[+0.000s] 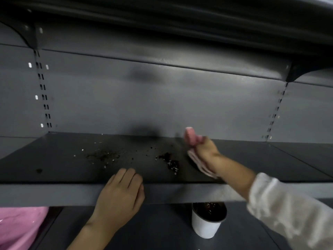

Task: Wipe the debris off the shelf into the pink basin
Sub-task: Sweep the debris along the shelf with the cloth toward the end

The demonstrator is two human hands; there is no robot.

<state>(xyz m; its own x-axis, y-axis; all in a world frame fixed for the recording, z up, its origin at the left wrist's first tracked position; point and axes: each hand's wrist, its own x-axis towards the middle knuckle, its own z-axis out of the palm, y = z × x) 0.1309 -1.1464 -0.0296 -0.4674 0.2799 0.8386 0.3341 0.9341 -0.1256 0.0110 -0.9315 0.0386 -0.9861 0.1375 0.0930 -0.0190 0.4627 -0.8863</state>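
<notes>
Dark grey metal shelving, slotted uprights at either side of the back panel. Bottom left, below the shelf [54,154]: part of the pink basin [19,226]. Scattered across the shelf's middle: debris [102,156], thin at left, a denser dark clump toward the right. Left hand [119,197] laid over the shelf's front edge, fingers [126,175] pressed together, gripping nothing. Lower down, right of centre: white cup [205,226] with dark contents. Right hand [205,150] on the shelf just right of the clump, fingers closed around a bunched pink cloth [191,138]; light sleeve [288,210] at far right.
</notes>
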